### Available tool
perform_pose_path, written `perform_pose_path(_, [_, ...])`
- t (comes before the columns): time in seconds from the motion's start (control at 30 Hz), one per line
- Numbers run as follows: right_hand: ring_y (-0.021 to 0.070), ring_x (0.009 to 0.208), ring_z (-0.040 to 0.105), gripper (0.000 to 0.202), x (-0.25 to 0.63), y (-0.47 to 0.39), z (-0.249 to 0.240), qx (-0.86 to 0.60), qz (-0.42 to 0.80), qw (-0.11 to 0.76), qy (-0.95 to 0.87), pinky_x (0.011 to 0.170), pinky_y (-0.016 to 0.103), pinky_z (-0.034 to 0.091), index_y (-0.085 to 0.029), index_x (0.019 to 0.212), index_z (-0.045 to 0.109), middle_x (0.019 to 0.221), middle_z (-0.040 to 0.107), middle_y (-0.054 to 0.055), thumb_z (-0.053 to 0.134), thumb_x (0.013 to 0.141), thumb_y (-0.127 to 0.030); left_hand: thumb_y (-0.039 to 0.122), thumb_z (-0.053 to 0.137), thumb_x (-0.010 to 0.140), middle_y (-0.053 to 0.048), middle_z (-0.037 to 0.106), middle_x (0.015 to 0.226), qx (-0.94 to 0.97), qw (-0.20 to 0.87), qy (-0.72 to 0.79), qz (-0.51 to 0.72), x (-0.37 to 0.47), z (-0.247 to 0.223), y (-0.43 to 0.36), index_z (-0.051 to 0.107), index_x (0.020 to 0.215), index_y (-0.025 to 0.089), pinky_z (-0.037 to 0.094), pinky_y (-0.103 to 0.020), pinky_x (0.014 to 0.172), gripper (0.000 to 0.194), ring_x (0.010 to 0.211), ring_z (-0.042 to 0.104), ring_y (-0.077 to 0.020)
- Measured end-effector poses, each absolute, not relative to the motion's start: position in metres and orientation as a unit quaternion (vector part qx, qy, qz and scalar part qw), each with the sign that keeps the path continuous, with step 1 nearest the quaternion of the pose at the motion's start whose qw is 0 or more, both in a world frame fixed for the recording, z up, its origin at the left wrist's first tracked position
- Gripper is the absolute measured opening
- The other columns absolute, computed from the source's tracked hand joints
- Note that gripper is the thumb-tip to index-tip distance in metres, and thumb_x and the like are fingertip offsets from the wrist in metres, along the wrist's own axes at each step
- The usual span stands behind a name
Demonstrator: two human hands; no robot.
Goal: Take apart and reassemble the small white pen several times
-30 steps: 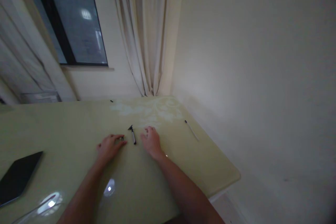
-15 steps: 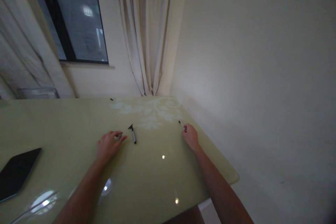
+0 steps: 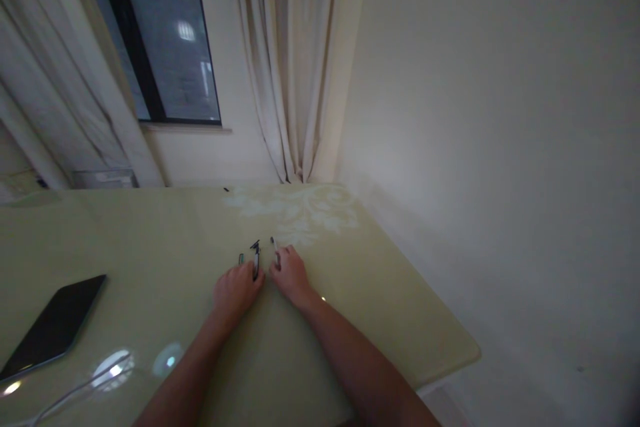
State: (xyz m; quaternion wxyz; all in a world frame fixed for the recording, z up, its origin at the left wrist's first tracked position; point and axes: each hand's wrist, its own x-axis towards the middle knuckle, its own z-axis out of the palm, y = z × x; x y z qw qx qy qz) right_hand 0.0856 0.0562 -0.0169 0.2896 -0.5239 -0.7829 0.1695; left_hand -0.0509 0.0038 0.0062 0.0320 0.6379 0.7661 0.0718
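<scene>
My left hand [image 3: 237, 288] rests low on the table, its thumb and fingers closed around the handle of a razor [image 3: 257, 261]. The razor is grey and black, its dark head pointing away from me. Just beyond the left fingers a small greenish, metal-looking piece [image 3: 241, 258] shows; whether the fingers touch it is hard to see. Close by on the right, my right hand [image 3: 291, 275] pinches a slim pale stick with a dark tip [image 3: 275, 247], its lower part hidden by the fingers. The two hands are a narrow gap apart.
Both hands are over a glossy pale green table [image 3: 380, 320]. A dark flat tablet-like slab [image 3: 55, 323] lies at the left, with a thin cable [image 3: 75, 390] near it. A tiny black piece [image 3: 226, 189] sits at the far edge. A wall [image 3: 475, 180] borders the right side.
My right hand has moved left with the slim stick, close to the left hand. My left hand has shifted right and closed on the razor. The view has turned slightly left.
</scene>
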Motion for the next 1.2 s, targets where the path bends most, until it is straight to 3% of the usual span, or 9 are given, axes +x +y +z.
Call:
perform_pose_path(0.13, [0.0213, 0.093, 0.062, 0.02, 0.091, 0.048, -0.016, -0.498, 0.174, 0.263, -0.808, 0.087, 0.031, 0.051, -0.018, 0.107, 0.069, 0.109, 0.065, 0.01, 0.064, 0.089, -0.023, 0.041, 0.038, 0.1, -0.017, 0.077, 0.098, 0.633, 0.033, 0.771, 0.063, -0.055, 0.012, 0.003, 0.071, 0.095, 0.018, 0.052, -0.039, 0.079, 0.04, 0.096, 0.075, -0.0326])
perform_pose_path(0.27, [0.0235, 0.095, 0.064, 0.027, 0.087, 0.043, -0.016, -0.49, 0.158, 0.235, -0.824, 0.087, 0.033, 0.052, -0.015, 0.115, 0.068, 0.11, 0.066, 0.013, 0.061, 0.091, -0.025, 0.043, 0.038, 0.099, -0.017, 0.078, 0.098, 0.622, 0.046, 0.779, 0.063, -0.056, 0.014, 0.007, 0.07, 0.094, 0.018, 0.053, -0.039, 0.079, 0.041, 0.096, 0.075, -0.0336])
perform_pose_path(0.43, [0.028, 0.102, 0.064, 0.052, 0.089, 0.044, -0.014, -0.47, 0.181, 0.233, -0.832, 0.091, 0.038, 0.052, -0.01, 0.135, 0.061, 0.116, 0.067, 0.018, 0.065, 0.091, -0.036, 0.047, 0.039, 0.098, -0.017, 0.078, 0.098, 0.62, 0.057, 0.779, 0.068, -0.063, 0.01, 0.01, 0.069, 0.091, 0.019, 0.052, -0.038, 0.08, 0.041, 0.096, 0.075, -0.0329])
perform_pose_path(0.57, [0.0241, 0.094, 0.064, 0.074, 0.118, 0.045, -0.017, -0.414, 0.225, 0.255, -0.844, 0.088, 0.036, 0.052, -0.01, 0.149, 0.051, 0.113, 0.068, 0.014, 0.075, 0.085, -0.038, 0.061, 0.037, 0.096, -0.017, 0.077, 0.093, 0.608, 0.082, 0.785, 0.082, -0.072, 0.009, 0.012, 0.068, 0.083, 0.02, 0.051, -0.04, 0.077, 0.053, 0.093, 0.074, -0.0353])
perform_pose_path(0.67, [0.0185, 0.082, 0.062, 0.066, 0.142, 0.045, -0.022, -0.397, 0.274, 0.281, -0.83, 0.079, 0.031, 0.05, -0.012, 0.143, 0.058, 0.099, 0.068, 0.007, 0.076, 0.086, -0.042, 0.06, 0.034, 0.098, -0.017, 0.077, 0.093, 0.579, 0.082, 0.805, 0.1, -0.083, 0.009, 0.013, 0.068, 0.083, 0.021, 0.05, -0.041, 0.076, 0.054, 0.092, 0.074, -0.037])
perform_pose_path(0.8, [0.0147, 0.074, 0.059, 0.05, 0.158, 0.04, -0.02, -0.4, 0.316, 0.291, -0.81, 0.074, 0.028, 0.048, -0.014, 0.136, 0.063, 0.091, 0.067, 0.004, 0.069, 0.095, -0.041, 0.053, 0.037, 0.097, -0.017, 0.076, 0.103, 0.558, 0.039, 0.818, 0.133, -0.095, 0.004, 0.016, 0.067, 0.099, 0.019, 0.049, -0.04, 0.075, 0.046, 0.095, 0.072, -0.0364])
perform_pose_path(0.87, [0.015, 0.078, 0.06, 0.052, 0.157, 0.035, -0.016, -0.383, 0.29, 0.282, -0.831, 0.077, 0.029, 0.049, -0.017, 0.139, 0.063, 0.103, 0.066, 0.006, 0.071, 0.095, -0.042, 0.053, 0.039, 0.096, -0.019, 0.075, 0.11, 0.563, 0.015, 0.814, 0.14, -0.098, 0.0, 0.02, 0.065, 0.106, 0.017, 0.049, -0.04, 0.076, 0.045, 0.098, 0.072, -0.0366])
perform_pose_path(1.0, [0.0224, 0.105, 0.06, 0.055, 0.147, 0.024, -0.013, -0.315, 0.197, 0.249, -0.894, 0.09, 0.033, 0.05, -0.027, 0.146, 0.06, 0.122, 0.062, 0.009, 0.071, 0.095, -0.046, 0.05, 0.039, 0.096, -0.018, 0.074, 0.112, 0.558, 0.015, 0.818, 0.139, -0.1, -0.006, 0.026, 0.065, 0.105, 0.018, 0.049, -0.041, 0.076, 0.042, 0.098, 0.071, -0.0364])
perform_pose_path(1.2, [0.0222, 0.107, 0.056, 0.029, 0.125, 0.025, -0.02, -0.291, 0.096, 0.231, -0.923, 0.096, 0.033, 0.047, -0.019, 0.128, 0.07, 0.114, 0.065, 0.01, 0.061, 0.103, -0.028, 0.047, 0.038, 0.097, -0.019, 0.074, 0.11, 0.55, 0.018, 0.82, 0.154, -0.103, -0.007, 0.03, 0.066, 0.103, 0.018, 0.049, -0.041, 0.077, 0.041, 0.098, 0.071, -0.0357])
